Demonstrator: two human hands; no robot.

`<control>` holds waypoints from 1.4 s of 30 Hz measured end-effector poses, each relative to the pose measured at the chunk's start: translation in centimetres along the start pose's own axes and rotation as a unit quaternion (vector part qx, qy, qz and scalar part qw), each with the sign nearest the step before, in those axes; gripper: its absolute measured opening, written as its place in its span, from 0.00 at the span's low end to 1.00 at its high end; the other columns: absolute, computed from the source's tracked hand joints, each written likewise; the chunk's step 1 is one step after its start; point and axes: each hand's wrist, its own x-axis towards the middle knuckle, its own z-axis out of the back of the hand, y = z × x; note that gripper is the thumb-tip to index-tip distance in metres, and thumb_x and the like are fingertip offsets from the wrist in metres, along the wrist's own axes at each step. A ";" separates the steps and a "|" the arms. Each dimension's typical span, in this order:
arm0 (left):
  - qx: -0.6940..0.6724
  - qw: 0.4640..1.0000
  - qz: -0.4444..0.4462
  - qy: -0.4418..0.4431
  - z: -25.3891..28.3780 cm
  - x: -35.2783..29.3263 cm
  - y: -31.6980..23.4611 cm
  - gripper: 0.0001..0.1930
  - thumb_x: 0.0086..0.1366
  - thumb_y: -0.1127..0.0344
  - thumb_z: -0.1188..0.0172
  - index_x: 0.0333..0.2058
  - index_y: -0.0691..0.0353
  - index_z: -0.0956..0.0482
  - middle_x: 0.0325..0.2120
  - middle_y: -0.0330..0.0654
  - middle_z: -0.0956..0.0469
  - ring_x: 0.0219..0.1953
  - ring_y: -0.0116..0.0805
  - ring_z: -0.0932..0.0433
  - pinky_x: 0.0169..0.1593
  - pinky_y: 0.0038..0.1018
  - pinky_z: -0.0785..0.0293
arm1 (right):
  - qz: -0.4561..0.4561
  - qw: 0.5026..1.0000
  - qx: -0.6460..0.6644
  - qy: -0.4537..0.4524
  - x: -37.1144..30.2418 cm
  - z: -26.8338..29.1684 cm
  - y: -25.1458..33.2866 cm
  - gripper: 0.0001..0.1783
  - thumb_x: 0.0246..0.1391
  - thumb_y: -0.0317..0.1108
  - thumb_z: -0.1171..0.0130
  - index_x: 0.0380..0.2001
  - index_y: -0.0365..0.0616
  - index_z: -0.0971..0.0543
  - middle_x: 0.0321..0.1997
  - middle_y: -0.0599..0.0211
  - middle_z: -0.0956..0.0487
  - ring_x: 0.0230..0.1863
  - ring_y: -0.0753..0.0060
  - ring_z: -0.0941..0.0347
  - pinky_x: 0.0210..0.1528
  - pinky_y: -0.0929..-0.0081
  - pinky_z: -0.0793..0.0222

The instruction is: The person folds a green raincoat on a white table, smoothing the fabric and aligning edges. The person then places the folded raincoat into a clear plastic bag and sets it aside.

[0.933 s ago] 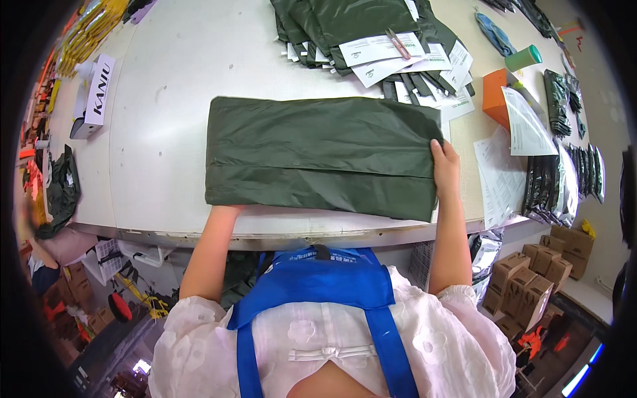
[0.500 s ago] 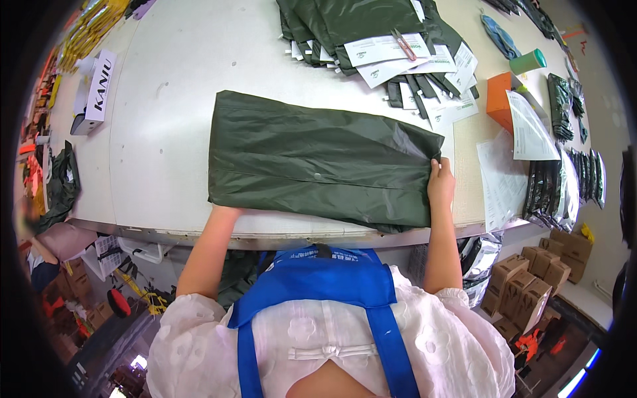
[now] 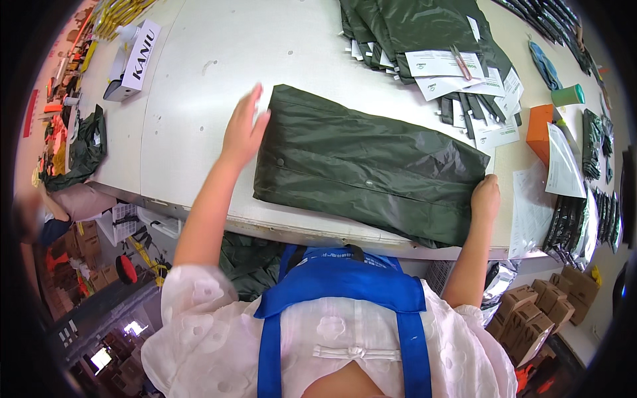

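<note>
A dark green folded garment (image 3: 371, 176) of smooth, slightly shiny fabric lies flat across the table in front of me. A seam runs along it, and snap buttons show on its upper face. My left hand (image 3: 244, 132) is raised just beside the garment's left end, fingers stretched and holding nothing. At the other end, my right hand (image 3: 486, 199) grips the garment's right edge with the fingers bent in. Beyond it, more green garments (image 3: 424, 26) are piled with white printed sheets, and red-handled thread snips (image 3: 460, 63) rest on top.
An orange box (image 3: 539, 134), a green thread cone (image 3: 568, 95) and a blue cloth (image 3: 544, 65) stand or lie on the right. Black packed bundles (image 3: 564, 222) line that side. A white sign (image 3: 141, 56) is at the left. Another person (image 3: 56, 205) is at the far left.
My left hand has come out from under the garment's near left corner and up beside its left end. My right hand stays at the right edge. The view has shifted left.
</note>
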 end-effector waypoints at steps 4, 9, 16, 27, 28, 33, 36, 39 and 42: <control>-0.058 0.984 0.069 0.156 -3.2 6.9 4.3 0.18 0.66 0.56 0.47 0.47 0.64 0.26 0.45 0.43 0.25 0.49 0.34 0.28 0.53 0.27 0.34 | -0.043 0.980 0.142 -0.131 -1.1 -1.9 2.3 0.21 0.66 0.48 0.60 0.36 0.38 0.28 0.33 0.45 0.22 0.35 0.35 0.27 0.36 0.48 0.34; -0.272 0.883 0.150 0.353 -2.8 9.3 4.4 0.14 0.65 0.53 0.46 0.34 0.58 0.23 0.30 0.31 0.24 0.36 0.22 0.30 0.44 0.20 0.36 | -0.066 0.987 0.108 -0.103 -0.1 -4.1 0.2 0.20 0.66 0.47 0.59 0.33 0.41 0.29 0.30 0.42 0.24 0.33 0.33 0.30 0.33 0.46 0.37; -0.018 0.957 0.002 0.291 -4.9 8.2 5.4 0.14 0.65 0.51 0.51 0.35 0.54 0.26 0.20 0.39 0.24 0.27 0.36 0.26 0.35 0.29 0.32 | -0.074 0.980 0.132 -0.133 0.4 -5.3 -1.3 0.20 0.66 0.47 0.58 0.31 0.41 0.29 0.29 0.42 0.25 0.33 0.33 0.31 0.33 0.48 0.37; 0.162 0.947 -0.160 0.228 -3.9 -3.6 0.3 0.36 0.57 0.30 0.51 0.61 0.40 0.35 0.68 0.51 0.53 0.67 0.64 0.56 0.64 0.61 0.64 | -0.085 0.977 0.157 -0.120 0.4 -5.4 -1.2 0.18 0.65 0.46 0.57 0.34 0.43 0.27 0.31 0.42 0.24 0.34 0.33 0.30 0.35 0.47 0.36; 0.189 0.935 -0.174 0.245 -4.6 -5.5 0.5 0.37 0.57 0.29 0.53 0.61 0.39 0.35 0.68 0.52 0.54 0.68 0.64 0.57 0.64 0.62 0.65 | -0.089 0.978 0.149 -0.117 0.5 -5.4 -1.0 0.17 0.65 0.44 0.55 0.33 0.40 0.28 0.31 0.40 0.26 0.35 0.33 0.31 0.36 0.50 0.36; 0.239 0.913 -0.170 0.284 -6.8 -6.9 0.8 0.37 0.55 0.26 0.55 0.61 0.34 0.36 0.69 0.53 0.58 0.69 0.63 0.62 0.64 0.62 0.71 | -0.041 0.986 0.142 -0.073 0.0 -2.8 -2.0 0.18 0.64 0.48 0.56 0.45 0.46 0.27 0.47 0.47 0.25 0.49 0.38 0.32 0.48 0.53 0.36; 0.225 0.922 -0.150 0.278 -6.7 -7.6 0.6 0.38 0.49 0.33 0.40 0.60 0.30 0.35 0.69 0.50 0.57 0.69 0.62 0.63 0.64 0.63 0.71 | 0.103 0.981 0.118 -0.113 -1.7 1.6 2.7 0.22 0.63 0.50 0.55 0.56 0.55 0.32 0.62 0.55 0.36 0.63 0.41 0.44 0.59 0.47 0.45; 0.234 0.917 -0.155 0.283 -7.0 -7.5 0.1 0.40 0.47 0.34 0.38 0.61 0.32 0.35 0.68 0.51 0.57 0.69 0.62 0.63 0.64 0.63 0.72 | 0.154 0.988 -0.022 -0.028 -4.2 2.3 6.0 0.28 0.62 0.54 0.56 0.64 0.70 0.39 0.72 0.59 0.50 0.71 0.35 0.61 0.64 0.29 0.62; 0.222 0.925 -0.163 0.263 -7.5 -8.0 0.3 0.41 0.45 0.36 0.36 0.60 0.30 0.35 0.68 0.51 0.56 0.69 0.62 0.61 0.64 0.63 0.70 | 0.050 0.998 -0.036 0.011 -4.0 -2.2 3.1 0.32 0.58 0.61 0.55 0.66 0.75 0.43 0.74 0.60 0.55 0.70 0.32 0.58 0.62 0.25 0.63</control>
